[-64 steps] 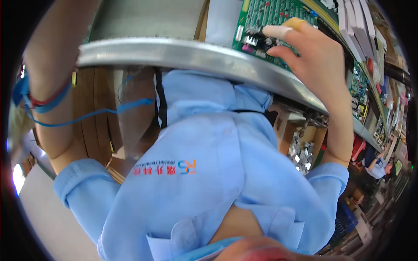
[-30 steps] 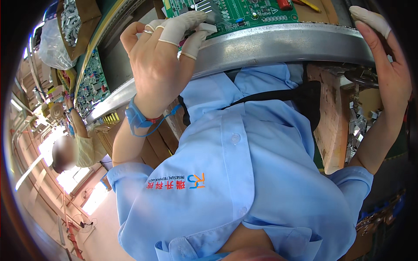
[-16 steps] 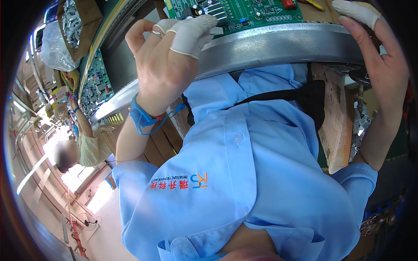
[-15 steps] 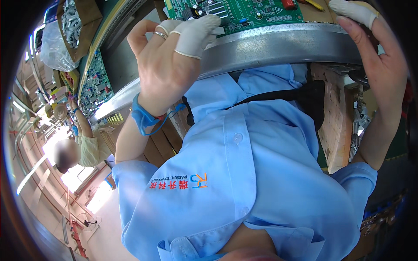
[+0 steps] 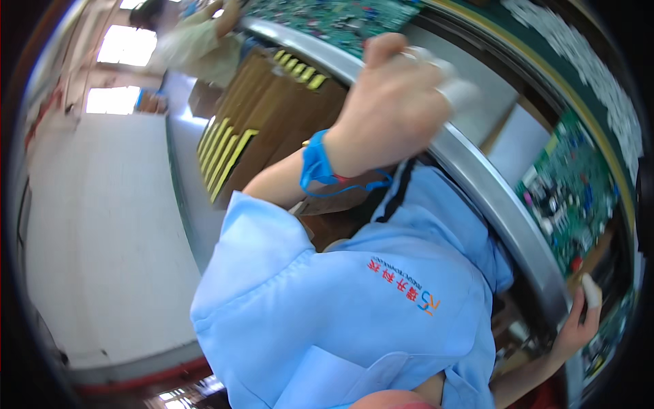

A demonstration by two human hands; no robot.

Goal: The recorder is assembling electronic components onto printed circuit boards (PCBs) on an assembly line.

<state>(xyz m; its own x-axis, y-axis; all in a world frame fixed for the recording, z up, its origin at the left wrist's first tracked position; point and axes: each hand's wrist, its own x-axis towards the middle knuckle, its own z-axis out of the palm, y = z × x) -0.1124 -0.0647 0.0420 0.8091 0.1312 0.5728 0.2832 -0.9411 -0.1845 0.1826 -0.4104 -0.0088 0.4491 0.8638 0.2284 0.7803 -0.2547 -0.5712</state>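
My left hand (image 5: 398,105) is raised above the metal table edge (image 5: 477,163), its fingers curled and smeared by motion. White finger cots cover some fingertips, and a blue wrist strap (image 5: 317,160) with a thin cord circles that wrist. Whether anything sits between these fingers cannot be made out. At the lower right, my right hand (image 5: 579,327) stays by the table edge with thumb and index finger apart and nothing visible between them; the index finger wears a white cot. Just beyond it lies a green circuit board (image 5: 572,191) crowded with components.
More circuit boards (image 5: 334,20) lie at the far left of the bench. Cardboard boxes (image 5: 279,95) with yellow-edged slots stand beside the bench. Many pale small parts (image 5: 579,61) run along the far side. A person in a light yellow top (image 5: 201,48) works at the upper left.
The view has swung to the left. My left hand has left the circuit board and now hangs by the bench edge farther left. My right hand remains near the board's right end.
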